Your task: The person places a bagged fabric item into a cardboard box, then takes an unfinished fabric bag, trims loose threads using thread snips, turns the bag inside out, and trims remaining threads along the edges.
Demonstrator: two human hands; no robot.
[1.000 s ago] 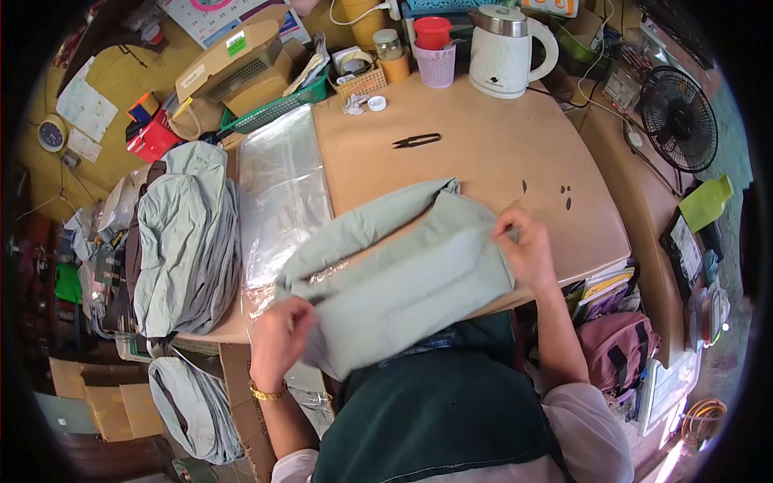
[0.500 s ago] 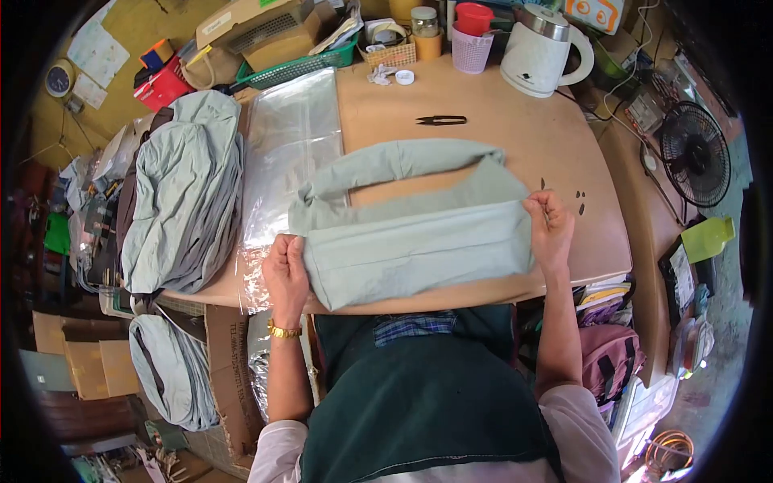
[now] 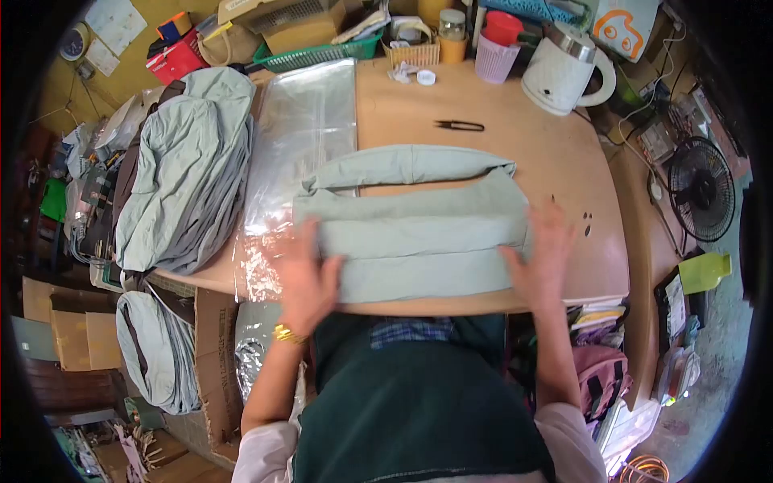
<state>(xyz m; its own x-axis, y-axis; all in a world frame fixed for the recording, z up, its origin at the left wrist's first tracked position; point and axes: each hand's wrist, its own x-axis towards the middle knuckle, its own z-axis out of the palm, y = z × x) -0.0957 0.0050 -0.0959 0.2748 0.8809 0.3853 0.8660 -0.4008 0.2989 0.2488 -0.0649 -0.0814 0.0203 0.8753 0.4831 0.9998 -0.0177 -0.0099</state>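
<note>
A pale grey-green cloth piece point(image 3: 419, 233) lies flattened on the table, with folds running across it. A wide strap-like loop point(image 3: 411, 163) of the same cloth arches along its far side. My left hand point(image 3: 308, 270) is at the near-left end of the cloth, thumb spread from slightly blurred fingers. At the right end is my right hand point(image 3: 543, 253), also open, with its thumb on the cloth and its fingers along the edge. Neither hand grips the cloth.
Clear plastic sheets point(image 3: 302, 121) lie left of the cloth, beside a pile of similar cloth pieces point(image 3: 181, 177). Thread snips point(image 3: 460, 125) lie beyond it. A white kettle point(image 3: 560, 72) stands at the back right, and a black fan point(image 3: 700, 189) is farther right.
Both hands have let go of the cloth's near corners and opened over its ends. The raised near part of the cloth now lies flat, and the gap inside the loop is narrower.
</note>
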